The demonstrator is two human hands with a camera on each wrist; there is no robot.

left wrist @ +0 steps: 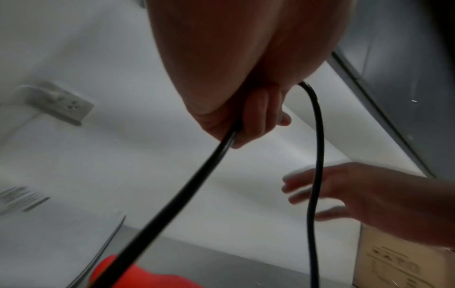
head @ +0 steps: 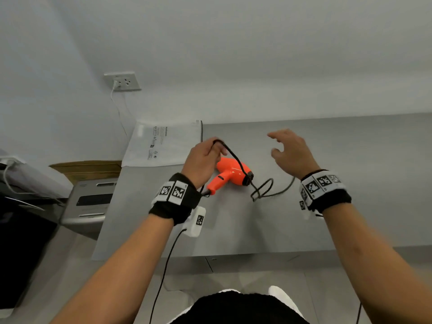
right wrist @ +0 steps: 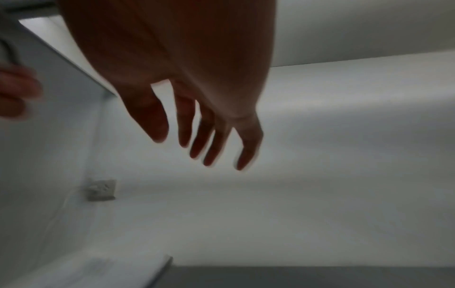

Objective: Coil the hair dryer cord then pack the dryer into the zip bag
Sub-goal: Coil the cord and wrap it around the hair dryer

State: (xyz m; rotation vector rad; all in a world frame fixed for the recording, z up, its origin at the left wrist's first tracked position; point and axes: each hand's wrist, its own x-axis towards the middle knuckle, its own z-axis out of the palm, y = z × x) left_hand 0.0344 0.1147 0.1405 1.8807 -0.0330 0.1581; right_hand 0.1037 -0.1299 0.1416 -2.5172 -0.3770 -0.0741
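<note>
I hold cord [head: 233,157] loop, left hand [head: 203,160] fingers clenched round it; right hand [head: 292,153] released, empty. Should gather slack beside dryer [head: 230,175], keep loops even.

A wall socket [head: 122,81] above a cardboard box [head: 87,169].

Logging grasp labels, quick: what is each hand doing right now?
Left hand: closed, its grip curled round the black cord of the hair dryer.
Right hand: open, fingers spread, holding nothing.
</note>
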